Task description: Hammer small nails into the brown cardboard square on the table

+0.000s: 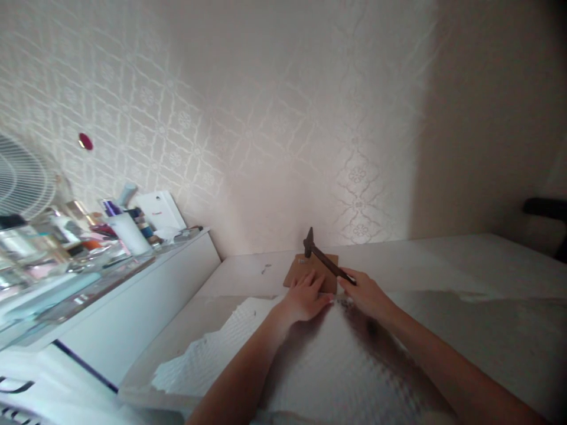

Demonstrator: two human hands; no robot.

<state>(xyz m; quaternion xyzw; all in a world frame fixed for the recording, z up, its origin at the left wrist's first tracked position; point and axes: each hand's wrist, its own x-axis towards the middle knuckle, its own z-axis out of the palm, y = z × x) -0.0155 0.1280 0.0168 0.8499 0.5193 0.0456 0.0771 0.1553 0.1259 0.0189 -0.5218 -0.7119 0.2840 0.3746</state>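
A hammer (325,261) with a dark head is gripped by its handle in my right hand (363,289). Its head is over the far part of a flat brown board (328,283), which looks like wood or cardboard. On the near left part of that board my left hand (307,296) lies flat, fingers spread. A small shiny metal piece (303,261) is on the board close to the hammer head; its kind is too small to make out. Left of the board, a few tiny metal bits (266,269) are scattered on the white table.
Bubble wrap (345,366) covers the near part of the white table (248,273). A white dresser (128,301) at left carries bottles (129,234), a white box (160,211) and a fan (24,177). The patterned wall (283,130) rises behind. A dark object (547,208) stands at far right.
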